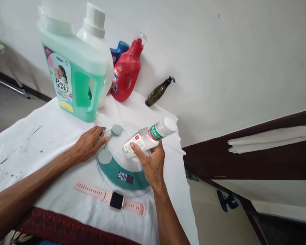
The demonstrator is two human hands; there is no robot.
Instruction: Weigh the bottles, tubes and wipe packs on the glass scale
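The right hand (pixel 151 163) held a small white bottle (pixel 149 136) above the glass scale (pixel 122 160) — fingers closed round its lower body, thumb on the near side. The bottle lay tilted, its long axis running from the base at lower left up to the white cap at upper right, so the cap pointed away toward the wall and the base hung over the middle of the glass plate, seemingly not resting on it. The right forearm rose from the lower edge of the view, the wrist bent back with the palm turned inward. The left hand (pixel 88 144) lay flat on the white cloth (pixel 40 143) covering the table, holding nothing, its fingertips touching the scale's left rim near one of the grey pads. Of the two, the right hand was plainly the one over the plate. A pink watch (pixel 112 199) lay on the cloth just in front of the scale — the big green jug (pixel 73 75), red bottle (pixel 126 71) and dark pump bottle (pixel 159 92) stood well behind it.
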